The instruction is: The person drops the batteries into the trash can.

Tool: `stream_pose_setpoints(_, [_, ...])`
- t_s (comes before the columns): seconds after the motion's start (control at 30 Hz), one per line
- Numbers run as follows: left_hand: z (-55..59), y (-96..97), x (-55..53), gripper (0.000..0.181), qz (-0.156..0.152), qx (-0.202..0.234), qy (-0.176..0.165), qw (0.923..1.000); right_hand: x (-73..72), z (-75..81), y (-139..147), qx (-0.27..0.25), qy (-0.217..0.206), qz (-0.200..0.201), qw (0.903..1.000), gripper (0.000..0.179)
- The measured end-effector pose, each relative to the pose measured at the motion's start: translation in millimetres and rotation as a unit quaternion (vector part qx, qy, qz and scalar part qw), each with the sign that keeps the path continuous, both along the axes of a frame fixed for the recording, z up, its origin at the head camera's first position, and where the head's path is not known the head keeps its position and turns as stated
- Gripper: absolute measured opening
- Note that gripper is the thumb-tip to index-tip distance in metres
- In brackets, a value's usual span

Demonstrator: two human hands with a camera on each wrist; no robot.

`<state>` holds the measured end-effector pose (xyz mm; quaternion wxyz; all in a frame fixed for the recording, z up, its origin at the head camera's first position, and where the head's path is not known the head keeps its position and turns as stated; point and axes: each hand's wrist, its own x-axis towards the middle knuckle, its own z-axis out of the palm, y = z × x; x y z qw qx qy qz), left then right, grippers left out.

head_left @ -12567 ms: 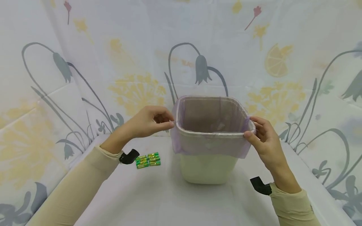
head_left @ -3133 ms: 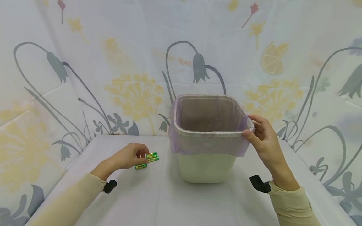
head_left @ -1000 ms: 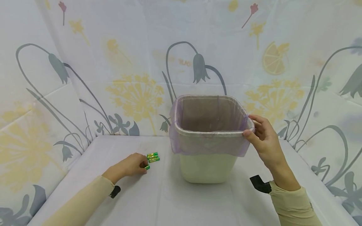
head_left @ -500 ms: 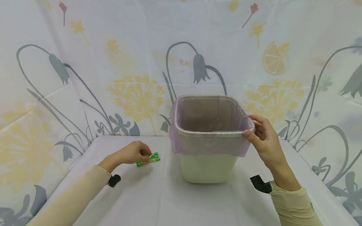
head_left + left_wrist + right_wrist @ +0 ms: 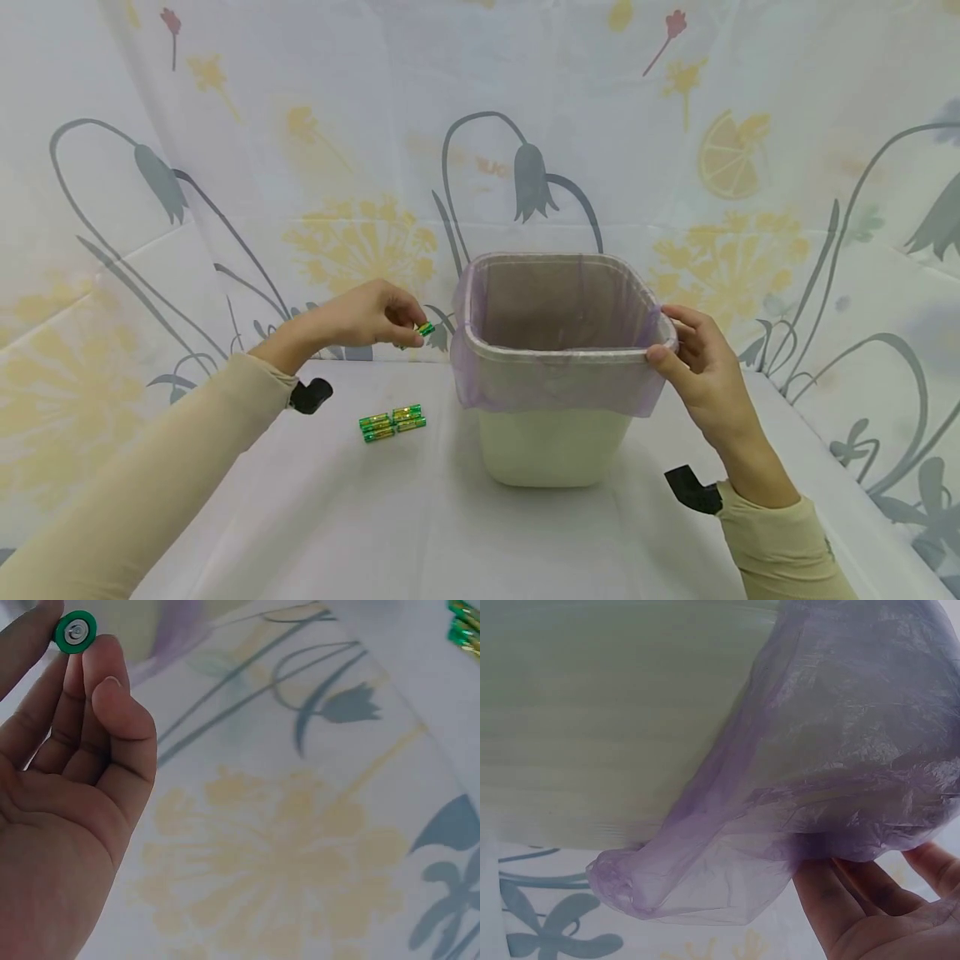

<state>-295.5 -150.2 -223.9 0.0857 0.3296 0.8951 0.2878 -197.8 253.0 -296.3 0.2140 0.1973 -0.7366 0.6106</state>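
A green-and-gold battery [image 5: 426,329] is pinched between the thumb and fingertips of my left hand [image 5: 372,315], raised above the table just left of the bin. In the left wrist view that battery [image 5: 76,631] shows its round metal end. My right hand [image 5: 701,371] grips the right side of the rim of a pale trash bin [image 5: 551,454], thumb in front. A thin purple bag [image 5: 558,385] lines the bin and folds down over its rim. In the right wrist view the bag [image 5: 832,735] hangs in loose folds against my right fingers [image 5: 825,896].
Several more batteries [image 5: 392,423] lie together in two short stacks on the white-covered table [image 5: 360,517], left of the bin. A flower-printed cloth [image 5: 360,108] stands close behind and along both sides.
My left hand has picked up a battery and risen from the table towards the bin's left rim. Fewer batteries lie on the table than 12.6 seconds ago. My right hand stays on the rim.
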Motion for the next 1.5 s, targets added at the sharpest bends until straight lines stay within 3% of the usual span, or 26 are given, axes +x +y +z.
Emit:
stream_pose_setpoints(0.1, [22.0, 9.6, -0.8, 0.018, -0.005, 0.007, 0.007, 0.9999, -0.2, 0.3, -1, -0.003, 0.002, 0.003, 1.0000, 0.050])
stream_pose_setpoints(0.23, [42.8, 22.5, -3.3, 0.019, -0.004, 0.014, 0.020, 0.9997, -0.4, 1.4, -2, -0.004, 0.001, 0.005, 1.0000, 0.050])
stream_pose_setpoints(0.43, [58.7, 52.5, -6.4, 0.016, -0.016, 0.021, 0.029, 0.9992, -0.6, 1.9, -3, 0.006, -0.005, -0.003, 1.0000, 0.051])
stream_pose_setpoints(0.77, [47.1, 108.3, -15.1, 0.013, -0.074, 0.049, -0.005, 0.9960, 0.2, 1.1, -2, 0.003, -0.007, -0.005, 1.0000, 0.051])
stream_pose_setpoints(0.87, [40.8, 120.9, -16.1, 0.013, -0.087, 0.041, -0.011, 0.9953, 0.1, 0.7, -2, -0.001, -0.006, -0.003, 1.0000, 0.051])
stream_pose_setpoints(0.93, [36.7, 127.5, -16.1, 0.015, -0.088, 0.020, 0.005, 0.9959, 0.1, 0.4, -3, -0.003, -0.007, -0.002, 1.0000, 0.051])
stream_pose_setpoints(1.1, [29.6, 137.4, -15.3, 0.016, -0.082, -0.026, 0.047, 0.9952, -0.1, 0.0, -3, 0.001, -0.008, -0.005, 1.0000, 0.051])
stream_pose_setpoints(1.5, [22.4, 150.7, -13.3, 0.019, -0.122, -0.035, 0.016, 0.9918, 0.4, 1.4, -3, 0.008, -0.008, -0.007, 0.9999, 0.051])
